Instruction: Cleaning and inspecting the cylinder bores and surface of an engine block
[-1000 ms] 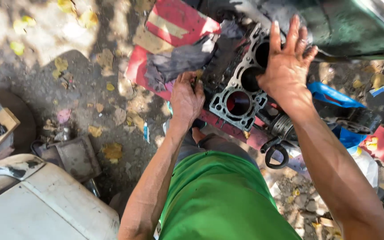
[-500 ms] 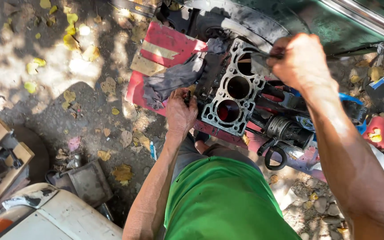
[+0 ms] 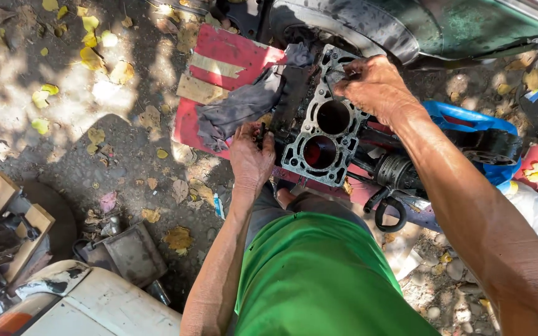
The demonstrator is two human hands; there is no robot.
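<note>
Both hands worked on an engine block (image 3: 320, 134) that lay on the ground.

The right hand (image 3: 375, 87) was closed on a small tool or scrap pressed to the block's far top face; what it pinched was too small to tell. The left hand (image 3: 251, 158) gripped the block's near left edge, fingers curled over it. The block, with two open cylinder bores, rested on a red board (image 3: 219, 74), a dark grey rag (image 3: 238, 109) draped beside it. A blue tub (image 3: 468, 124) stood to the right, and fallen yellow leaves (image 3: 91, 56) lay well apart on the dirt.
</note>
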